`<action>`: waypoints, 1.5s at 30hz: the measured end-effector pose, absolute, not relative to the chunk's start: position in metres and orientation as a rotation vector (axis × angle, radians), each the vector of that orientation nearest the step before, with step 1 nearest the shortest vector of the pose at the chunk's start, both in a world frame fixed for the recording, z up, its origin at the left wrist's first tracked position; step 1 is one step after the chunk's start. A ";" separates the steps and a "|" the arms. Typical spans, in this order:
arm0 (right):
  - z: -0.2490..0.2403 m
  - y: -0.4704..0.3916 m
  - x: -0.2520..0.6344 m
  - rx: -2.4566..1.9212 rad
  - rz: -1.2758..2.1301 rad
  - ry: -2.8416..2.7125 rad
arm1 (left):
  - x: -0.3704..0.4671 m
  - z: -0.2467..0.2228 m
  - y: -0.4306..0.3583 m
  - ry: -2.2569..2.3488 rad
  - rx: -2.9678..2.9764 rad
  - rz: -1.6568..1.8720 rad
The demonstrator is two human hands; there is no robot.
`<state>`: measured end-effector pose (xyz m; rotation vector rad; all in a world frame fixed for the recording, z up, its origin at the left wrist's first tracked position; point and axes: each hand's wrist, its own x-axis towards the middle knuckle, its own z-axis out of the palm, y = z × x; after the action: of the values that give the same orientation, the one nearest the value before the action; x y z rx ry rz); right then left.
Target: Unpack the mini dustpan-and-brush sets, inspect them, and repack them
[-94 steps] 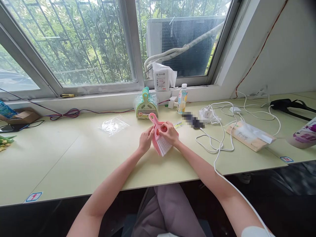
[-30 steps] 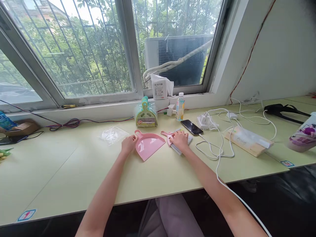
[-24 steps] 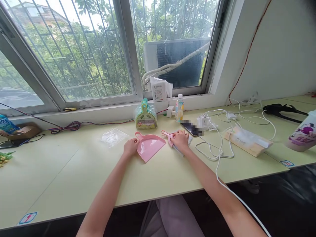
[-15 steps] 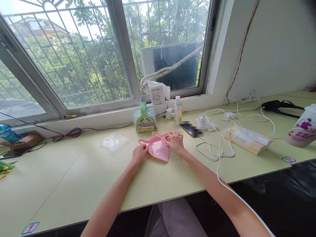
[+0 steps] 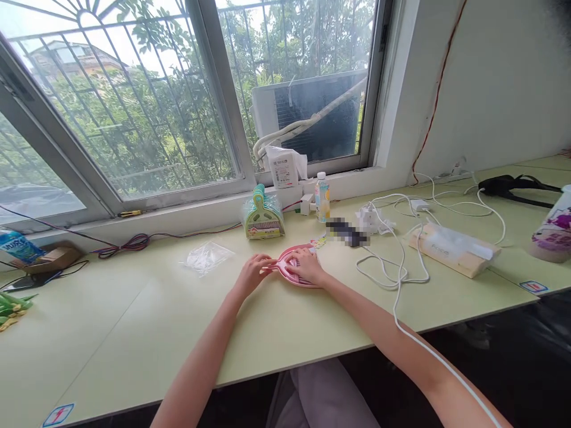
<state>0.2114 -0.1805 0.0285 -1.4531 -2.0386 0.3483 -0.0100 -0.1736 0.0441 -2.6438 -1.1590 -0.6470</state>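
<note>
Two bare hands meet over a small pink dustpan (image 5: 292, 270) that lies on the pale green table (image 5: 285, 321), in front of the window. The right hand (image 5: 307, 267) lies flat on top of the dustpan, its fingers spread over it and pressing down, not closed around anything. The left hand (image 5: 252, 274) touches the left end of the dustpan, near its handle, with the fingers stretched out; I cannot tell if they pinch the handle or only rest against it. Whether a brush sits inside the dustpan under the right hand is hidden. Behind the hands, near the wall, stands a green dustpan set (image 5: 263, 215) in clear wrapping. An empty plastic bag (image 5: 206, 257) lies to the left, and a small bottle (image 5: 322, 197) stands further right. White cables (image 5: 401, 261) run across the right side of the table.
</note>
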 end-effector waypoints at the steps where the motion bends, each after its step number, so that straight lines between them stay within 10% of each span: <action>1: 0.029 -0.181 0.211 -1.438 0.359 -2.050 | -0.012 0.042 -0.172 -1.116 -2.639 -0.621; 45: 0.026 -0.179 0.212 -1.407 0.299 -2.114 | -0.021 0.035 -0.170 -0.807 -2.555 -0.297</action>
<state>0.2121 -0.1786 0.0262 -1.4074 -2.1138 0.2989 -0.0210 -0.1704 0.0353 -2.5553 -0.8069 -0.2973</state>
